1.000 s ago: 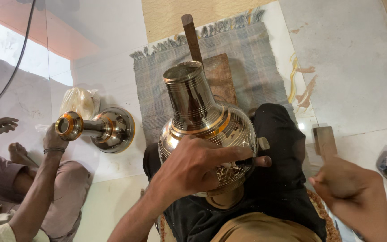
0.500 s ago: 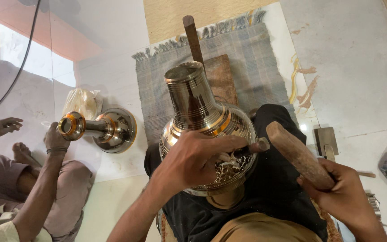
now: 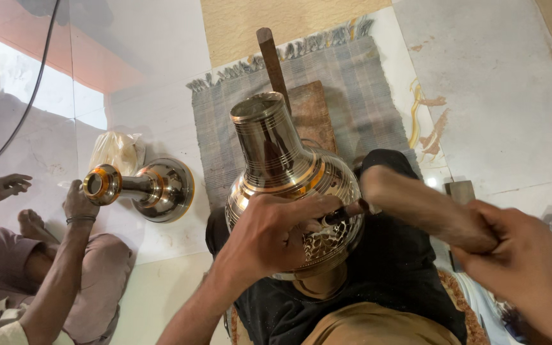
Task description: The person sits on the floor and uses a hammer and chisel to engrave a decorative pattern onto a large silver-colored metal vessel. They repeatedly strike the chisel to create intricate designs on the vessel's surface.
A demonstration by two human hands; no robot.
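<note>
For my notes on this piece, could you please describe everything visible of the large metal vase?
The large metal vase is shiny, silvery with copper-coloured bands, and has a ribbed, flared neck above a round belly engraved with leafy openwork. It leans neck-forward on the person's dark-clothed lap. The left hand rests on its belly, pressing a thin chisel against it; the right hand holds a wooden mallet at the chisel's end.

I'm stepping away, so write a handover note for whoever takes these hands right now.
Left hand: pinches a thin chisel, tip against the brass vase.
Right hand: grips a wooden mallet, its head at the chisel's end.
The vase rests tilted on the lap over black cloth.
Done: floral pattern cut on the belly under the left hand.
Left: how far the pattern runs round the far side is hidden.
</note>
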